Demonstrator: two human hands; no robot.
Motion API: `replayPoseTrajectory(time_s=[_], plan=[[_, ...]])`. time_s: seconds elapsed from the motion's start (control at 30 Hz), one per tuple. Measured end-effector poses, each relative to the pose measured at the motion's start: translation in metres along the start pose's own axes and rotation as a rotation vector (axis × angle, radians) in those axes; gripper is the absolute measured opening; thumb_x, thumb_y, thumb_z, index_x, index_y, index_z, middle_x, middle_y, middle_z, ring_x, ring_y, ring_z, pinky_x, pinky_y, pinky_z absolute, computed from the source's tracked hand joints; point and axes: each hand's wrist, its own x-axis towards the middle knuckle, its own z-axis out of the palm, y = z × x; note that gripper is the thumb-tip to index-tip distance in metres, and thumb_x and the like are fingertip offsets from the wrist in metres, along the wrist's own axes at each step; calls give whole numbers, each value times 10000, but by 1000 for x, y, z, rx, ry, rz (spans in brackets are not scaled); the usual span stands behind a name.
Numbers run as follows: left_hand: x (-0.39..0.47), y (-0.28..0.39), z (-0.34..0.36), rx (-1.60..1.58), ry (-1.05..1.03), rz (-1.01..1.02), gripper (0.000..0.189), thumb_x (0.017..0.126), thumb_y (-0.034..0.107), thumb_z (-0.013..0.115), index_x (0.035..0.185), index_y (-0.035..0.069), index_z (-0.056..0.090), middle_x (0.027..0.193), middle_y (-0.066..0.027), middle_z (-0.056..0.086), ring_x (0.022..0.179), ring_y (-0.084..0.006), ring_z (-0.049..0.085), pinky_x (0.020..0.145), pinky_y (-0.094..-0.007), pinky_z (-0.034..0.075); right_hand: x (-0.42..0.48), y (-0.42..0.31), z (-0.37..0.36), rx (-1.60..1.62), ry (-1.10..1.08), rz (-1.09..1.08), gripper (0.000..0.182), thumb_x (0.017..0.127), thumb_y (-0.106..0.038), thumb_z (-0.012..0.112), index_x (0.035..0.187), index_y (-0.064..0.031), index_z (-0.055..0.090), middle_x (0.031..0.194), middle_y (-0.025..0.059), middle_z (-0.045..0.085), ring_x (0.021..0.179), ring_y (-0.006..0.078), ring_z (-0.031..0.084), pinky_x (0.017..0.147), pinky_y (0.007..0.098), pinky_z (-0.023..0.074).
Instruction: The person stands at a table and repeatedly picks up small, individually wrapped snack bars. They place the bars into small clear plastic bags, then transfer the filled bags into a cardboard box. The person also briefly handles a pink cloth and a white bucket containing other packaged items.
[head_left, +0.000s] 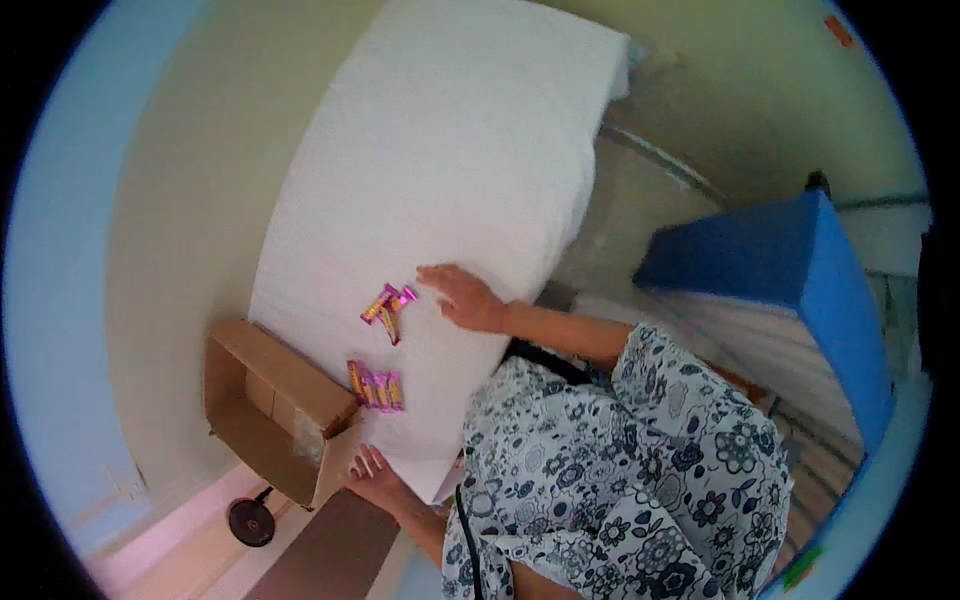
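Note:
On the white-covered table, a loose cluster of three small pink-and-yellow wrapped packets (383, 305) lies crosswise, partly overlapping. My right hand (466, 298) is just to the right of them, thumb and fingers apart, holding nothing. Nearer the table's end, several similar packets (377, 388) are in a row, side by side. A cardboard box (289, 375) with its opening up stands at the table's left corner, and clear plastic shows inside. My left hand (376, 478) is beside the box's lowered flap (336, 463), fingers spread; whether it touches the flap is unclear.
The white cloth (450, 150) covers a long table along the wall. A blue-edged piece of furniture (750, 247) stands at right. Below the box are a round dark object (252, 521) and a brown surface (330, 551).

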Motion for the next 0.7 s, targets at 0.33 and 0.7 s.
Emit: replayPoseTrajectory(time_s=[0.33,0.7], plan=[[-34,-24,44,444,-207,94,456,916,261,540,1290,20,441,1114,-89,556,954,-204,568,750,-296,467,-110,85,-56,115,578,678,218,888,-96,553,1102,-53,562,966,106,632,866,295,623,775,374,493],[-72,-25,35,605,-181,14,396,922,220,513,1276,44,494,1044,-92,610,807,-172,596,702,-290,474,-87,155,6,587,411,1071,621,952,-547,375,1358,-82,445,1232,142,553,1138,273,499,916,396,441]])
